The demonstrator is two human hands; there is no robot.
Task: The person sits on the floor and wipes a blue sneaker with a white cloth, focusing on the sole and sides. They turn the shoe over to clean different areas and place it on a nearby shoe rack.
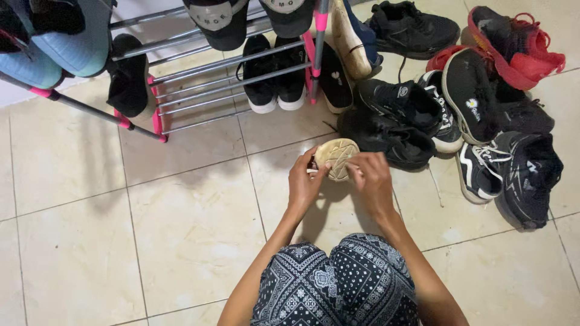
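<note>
Shoe (pixel 336 158) is in both my hands right now, held up over the tile floor (pixel 181 229) just in front of my knees (pixel 338 278), sole facing me so the tan tread pattern is easy to see. My left hand (pixel 304 181) has its fingers curled around the near edge, and my right hand (pixel 370 176) is pinching the other side, fingers bent close over the rim, so it sits steady between the two. Just beyond it is the pile of black sneakers (pixel 393 121), with a red pair (pixel 519 48) further back on the right. The metal shoe rack (pixel 229 78) with pink joints stands up ahead to the left, one black pair (pixel 275 84) parked on its low rails.
</note>
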